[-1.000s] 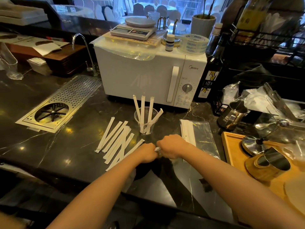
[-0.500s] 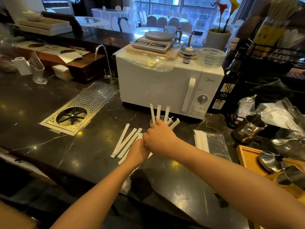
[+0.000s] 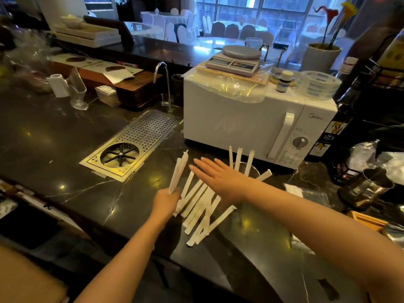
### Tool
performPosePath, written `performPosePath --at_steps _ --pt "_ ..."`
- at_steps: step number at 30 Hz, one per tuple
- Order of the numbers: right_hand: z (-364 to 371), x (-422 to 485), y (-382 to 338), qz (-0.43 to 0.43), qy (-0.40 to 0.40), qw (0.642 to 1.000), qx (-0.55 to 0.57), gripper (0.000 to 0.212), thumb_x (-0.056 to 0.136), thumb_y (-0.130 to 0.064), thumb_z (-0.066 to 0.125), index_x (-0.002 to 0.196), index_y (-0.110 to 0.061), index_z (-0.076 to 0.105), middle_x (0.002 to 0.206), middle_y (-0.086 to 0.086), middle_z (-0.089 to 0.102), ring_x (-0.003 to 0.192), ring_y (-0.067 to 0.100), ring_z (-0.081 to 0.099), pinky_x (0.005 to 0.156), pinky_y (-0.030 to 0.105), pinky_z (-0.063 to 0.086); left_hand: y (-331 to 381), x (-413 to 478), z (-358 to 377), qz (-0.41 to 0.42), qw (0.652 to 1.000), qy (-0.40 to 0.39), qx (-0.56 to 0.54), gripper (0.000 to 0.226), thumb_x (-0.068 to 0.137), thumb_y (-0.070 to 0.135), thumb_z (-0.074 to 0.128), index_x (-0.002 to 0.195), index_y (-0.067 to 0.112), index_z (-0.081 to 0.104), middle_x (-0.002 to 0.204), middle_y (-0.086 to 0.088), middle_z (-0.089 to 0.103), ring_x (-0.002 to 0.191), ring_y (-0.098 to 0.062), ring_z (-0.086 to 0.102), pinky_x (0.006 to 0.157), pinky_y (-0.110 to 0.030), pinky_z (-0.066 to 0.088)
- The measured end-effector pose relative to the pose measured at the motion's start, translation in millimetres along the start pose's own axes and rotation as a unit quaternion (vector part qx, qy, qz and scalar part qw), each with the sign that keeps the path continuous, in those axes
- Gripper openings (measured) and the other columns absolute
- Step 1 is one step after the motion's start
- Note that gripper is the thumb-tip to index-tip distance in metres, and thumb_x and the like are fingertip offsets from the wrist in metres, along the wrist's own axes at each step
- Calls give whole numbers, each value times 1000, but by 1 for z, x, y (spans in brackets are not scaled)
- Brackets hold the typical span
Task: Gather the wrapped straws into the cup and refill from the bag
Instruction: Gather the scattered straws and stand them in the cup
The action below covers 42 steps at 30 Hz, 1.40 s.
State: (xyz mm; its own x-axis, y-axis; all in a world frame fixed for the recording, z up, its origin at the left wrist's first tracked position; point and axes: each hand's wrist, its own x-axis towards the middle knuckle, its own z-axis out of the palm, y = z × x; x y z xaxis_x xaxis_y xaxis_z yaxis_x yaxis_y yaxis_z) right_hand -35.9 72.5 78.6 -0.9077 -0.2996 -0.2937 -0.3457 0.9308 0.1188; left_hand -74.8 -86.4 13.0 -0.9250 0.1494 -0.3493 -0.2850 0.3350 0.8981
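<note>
Several white wrapped straws (image 3: 200, 207) lie fanned out on the dark marble counter. My left hand (image 3: 166, 201) grips a couple of wrapped straws (image 3: 178, 174) by their lower ends and holds them upright, tilted right. My right hand (image 3: 220, 177) is flat with fingers spread, hovering over the far ends of the loose straws. Behind it stands a clear cup (image 3: 251, 170) with several straws poking out; my hand hides most of the cup. The clear bag (image 3: 306, 193) with more straws lies to the right, partly behind my right forearm.
A white microwave (image 3: 240, 125) stands just behind the cup. A perforated metal rinser tray (image 3: 133, 143) is set into the counter at left, with a tap (image 3: 162, 84) behind it. A steel jug (image 3: 369, 191) and wooden tray (image 3: 367, 221) are at right.
Both hands were together near the counter's front edge. My left hand has since lifted a couple of straws, and my right hand has opened and spread over the pile. The camera has tilted up.
</note>
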Motion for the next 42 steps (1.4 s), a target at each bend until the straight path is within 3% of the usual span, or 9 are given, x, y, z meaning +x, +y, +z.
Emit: performPosePath --at_steps 3,9,19,25,28,34,42 --pt "24 14 0 -14 -65 997 -28 130 62 -27 82 142 -20 -21 156 8 -18 142 27 -19 114 43 -9 -5 11 -7 -36 999 9 -12 27 92 17 47 113 3 54 67 -2 47 60 -13 44 51 -23 34" --pt "54 32 4 -16 -117 992 -43 128 64 -28 82 143 -19 -18 156 8 -17 143 29 -18 114 45 -10 -9 30 -12 -94 994 -32 -34 27 92 18 46 113 2 51 61 -3 37 50 -12 32 46 -24 28" --pt "64 58 0 -15 -171 984 -39 122 68 -20 79 144 -18 -15 157 8 -16 143 30 -16 117 50 -3 -8 49 1 -113 987 -104 36 29 91 10 48 118 0 52 62 -4 40 51 -14 35 45 -22 32" --pt "69 70 6 -4 -166 986 -34 120 68 -18 78 144 -16 -15 157 8 -14 144 28 -14 117 49 -4 -10 60 6 -106 985 -126 56 31 91 8 45 119 0 53 59 -3 39 47 -13 33 42 -22 30" --pt "70 74 8 -8 -145 989 -24 113 69 -20 77 146 -15 -7 158 8 -5 145 27 -9 117 47 -2 -11 62 8 -101 983 -138 69 29 90 9 46 116 0 55 58 -3 38 47 -12 33 42 -22 30" --pt "63 78 8 -25 -97 995 -22 87 70 -21 76 141 -15 25 151 11 26 141 29 18 117 45 14 -13 62 12 -90 979 -160 91 29 90 14 48 116 1 54 60 -3 42 48 -11 37 42 -20 33" --pt "60 84 3 -37 -63 995 -61 71 74 -23 71 135 -13 37 142 9 41 130 27 35 107 38 32 -12 60 9 -82 976 -183 89 28 90 10 46 115 1 52 57 -2 37 46 -11 32 40 -20 28"
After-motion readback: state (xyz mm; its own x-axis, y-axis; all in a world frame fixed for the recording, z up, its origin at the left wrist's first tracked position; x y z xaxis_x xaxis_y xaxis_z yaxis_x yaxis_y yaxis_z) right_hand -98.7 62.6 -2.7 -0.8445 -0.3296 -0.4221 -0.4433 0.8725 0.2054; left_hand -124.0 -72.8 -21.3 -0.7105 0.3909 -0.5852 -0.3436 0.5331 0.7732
